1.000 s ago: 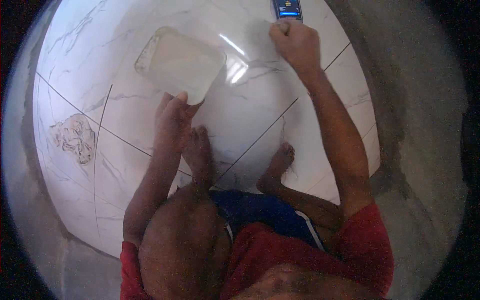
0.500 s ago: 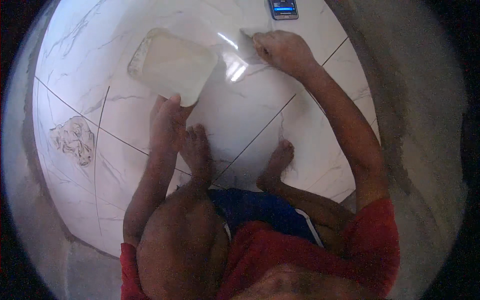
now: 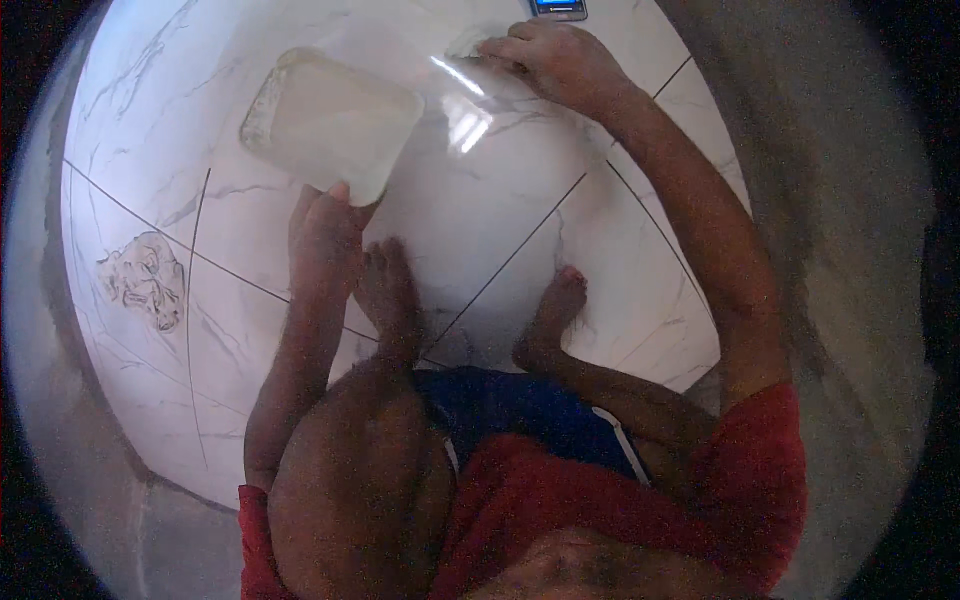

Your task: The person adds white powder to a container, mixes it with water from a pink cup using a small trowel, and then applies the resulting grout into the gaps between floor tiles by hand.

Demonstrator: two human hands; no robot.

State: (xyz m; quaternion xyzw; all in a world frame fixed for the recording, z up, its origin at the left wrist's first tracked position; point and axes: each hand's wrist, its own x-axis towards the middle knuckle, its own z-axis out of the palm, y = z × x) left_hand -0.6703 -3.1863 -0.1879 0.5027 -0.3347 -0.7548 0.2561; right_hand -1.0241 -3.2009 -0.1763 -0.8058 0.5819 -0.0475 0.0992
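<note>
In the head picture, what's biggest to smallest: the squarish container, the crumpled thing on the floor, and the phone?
1. Squarish container
2. Crumpled thing
3. Phone, counting just the bit showing; the picture's top edge cuts it off.

Glossy, smooth, marble-veined floor tiles (image 3: 500,200), plastic-looking pale container (image 3: 335,125), matt grey surround (image 3: 850,260).

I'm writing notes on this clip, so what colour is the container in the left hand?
The container is pale off-white, best seen in the head view.
</note>
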